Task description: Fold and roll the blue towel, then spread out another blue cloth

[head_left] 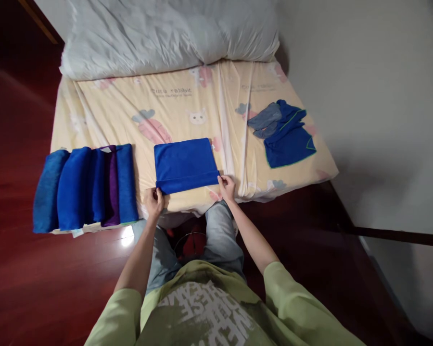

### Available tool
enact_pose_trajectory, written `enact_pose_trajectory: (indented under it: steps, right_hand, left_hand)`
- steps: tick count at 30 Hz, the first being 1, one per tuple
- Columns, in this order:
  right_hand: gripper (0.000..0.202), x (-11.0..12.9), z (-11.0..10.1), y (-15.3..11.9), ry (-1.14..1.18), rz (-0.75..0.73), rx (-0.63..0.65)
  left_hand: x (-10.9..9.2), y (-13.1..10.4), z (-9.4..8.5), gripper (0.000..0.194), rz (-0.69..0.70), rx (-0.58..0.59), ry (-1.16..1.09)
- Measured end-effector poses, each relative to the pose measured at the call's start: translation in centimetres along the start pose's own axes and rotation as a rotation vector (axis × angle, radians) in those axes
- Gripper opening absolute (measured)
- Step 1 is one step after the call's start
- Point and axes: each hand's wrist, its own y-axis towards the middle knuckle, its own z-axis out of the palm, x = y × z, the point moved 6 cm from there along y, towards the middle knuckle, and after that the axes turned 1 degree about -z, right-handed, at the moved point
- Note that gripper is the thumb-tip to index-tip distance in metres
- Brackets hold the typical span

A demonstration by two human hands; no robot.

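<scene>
Pinching folded near edge of blue cloth (pixel 185 161), with left grip (pixel 153 202) at eight o'clock, right grip (pixel 227 187) at four, closed on ends, seemingly keeping fold straight.

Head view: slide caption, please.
Left hand and right hand hold a folded blue cloth on a rabbit-print sheet.

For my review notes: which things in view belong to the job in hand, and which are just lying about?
In the job:
blue cloth, left hand and right hand at its near corners
bundled cloths, probably
loose cloths, probably
patterned sheet beneath

Lying about:
pale bedding, apparently
</scene>
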Motion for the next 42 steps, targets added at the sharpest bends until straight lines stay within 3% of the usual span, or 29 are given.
enact_pose_trajectory:
  steps: [42]
  right_hand:
    - [0.039, -0.58, 0.24, -0.55, -0.028, -0.063, -0.088]
  left_hand:
    - [0.31, -0.23, 0.36, 0.025, 0.071, -0.002, 0.074]
